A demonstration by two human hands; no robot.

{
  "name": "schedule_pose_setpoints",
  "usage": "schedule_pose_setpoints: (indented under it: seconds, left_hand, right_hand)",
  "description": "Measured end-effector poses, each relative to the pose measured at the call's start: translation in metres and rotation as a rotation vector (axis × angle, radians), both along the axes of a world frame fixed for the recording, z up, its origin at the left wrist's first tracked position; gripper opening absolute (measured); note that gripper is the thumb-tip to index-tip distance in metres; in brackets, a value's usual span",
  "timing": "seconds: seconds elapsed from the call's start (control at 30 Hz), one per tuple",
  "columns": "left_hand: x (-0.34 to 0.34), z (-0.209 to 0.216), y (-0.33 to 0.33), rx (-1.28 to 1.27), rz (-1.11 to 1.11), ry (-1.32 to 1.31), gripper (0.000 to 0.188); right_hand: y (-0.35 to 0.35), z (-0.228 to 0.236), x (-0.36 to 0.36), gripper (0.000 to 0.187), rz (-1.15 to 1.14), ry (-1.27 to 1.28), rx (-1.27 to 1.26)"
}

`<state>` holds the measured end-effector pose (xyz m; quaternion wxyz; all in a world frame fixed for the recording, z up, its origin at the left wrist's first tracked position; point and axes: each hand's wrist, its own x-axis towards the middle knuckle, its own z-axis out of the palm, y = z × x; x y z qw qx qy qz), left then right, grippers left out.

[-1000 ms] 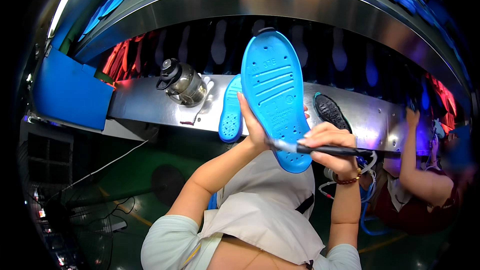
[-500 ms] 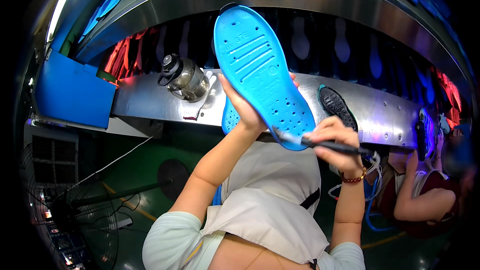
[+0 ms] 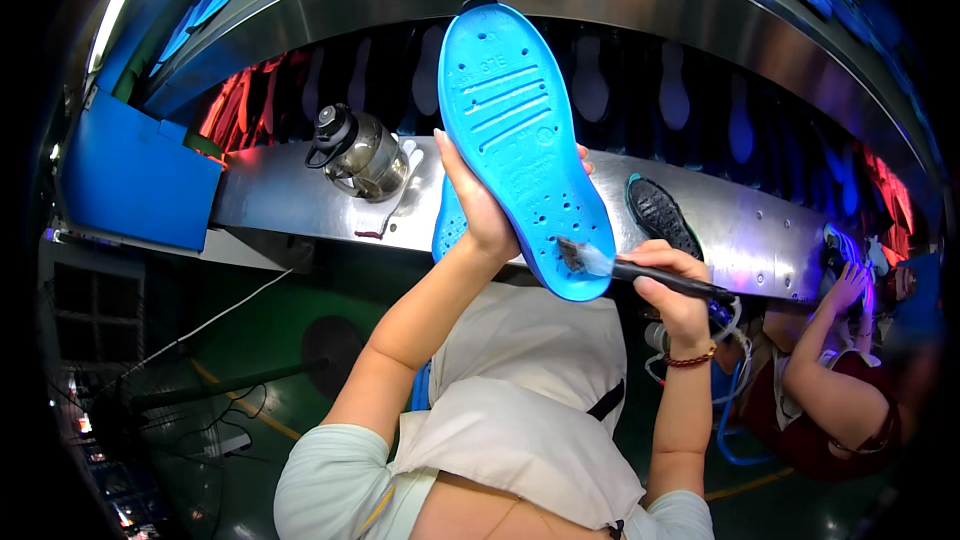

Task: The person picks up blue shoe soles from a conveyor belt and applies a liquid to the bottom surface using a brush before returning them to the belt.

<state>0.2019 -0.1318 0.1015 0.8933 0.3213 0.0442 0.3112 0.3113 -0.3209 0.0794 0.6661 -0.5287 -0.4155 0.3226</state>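
Note:
A bright blue shoe sole (image 3: 512, 140) with small holes and grooves stands tilted upright before me, its black-tipped end pointing away. My left hand (image 3: 485, 205) is closed round its middle, thumb at the left edge and fingertips showing past the right edge. My right hand (image 3: 680, 285) is closed on the black handle of a brush (image 3: 660, 278). The brush's dark bristles touch the lower part of the sole's surface. Behind my left hand, part of a second blue sole (image 3: 449, 220) shows, mostly hidden. A black sole with a teal edge (image 3: 662, 215) lies on the metal ledge to the right.
On the steel ledge (image 3: 735, 250) a dark see-through water jug (image 3: 365, 155) stands at left, on a white cloth. Beyond it, several soles hang in a dark rack. A blue box (image 3: 140, 175) and a fan stand at left. A co-worker's arm (image 3: 825, 340) is at the right.
The brush has swung so that its bristles, blurred before, now rest clearly on the lower sole. The sole stands slightly more upright. At right, the co-worker's hand has lifted.

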Motion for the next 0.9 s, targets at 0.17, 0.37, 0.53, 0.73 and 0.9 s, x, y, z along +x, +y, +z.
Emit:
schedule_pose_setpoints:
  seconds: [0.17, 0.37, 0.53, 0.73, 0.9]
  left_hand:
    - [0.0, 0.012, 0.0, -0.004, -0.065, -0.001, 0.103]
    - [0.003, 0.026, -0.004, -0.124, -0.072, -0.002, 0.095]
    - [-0.02, -0.011, -0.046, -0.129, -0.333, -0.225, 0.057]
    - [-0.029, -0.006, -0.017, -0.168, -0.581, -0.082, 0.071]
    - [-0.021, 0.011, -0.012, -0.017, -0.665, 0.149, 0.063]
  right_hand:
    - [-0.004, -0.005, 0.001, 0.021, 0.276, 0.104, 0.245]
    - [-0.005, -0.016, -0.008, 0.025, 0.063, 0.348, 0.191]
    - [0.009, 0.014, -0.043, 0.021, -0.047, 0.594, 0.284]
    - [-0.016, 0.058, -0.006, 0.023, 0.406, -0.092, 0.054]
    - [-0.005, 0.062, -0.012, 0.023, 0.208, -0.268, -0.102]
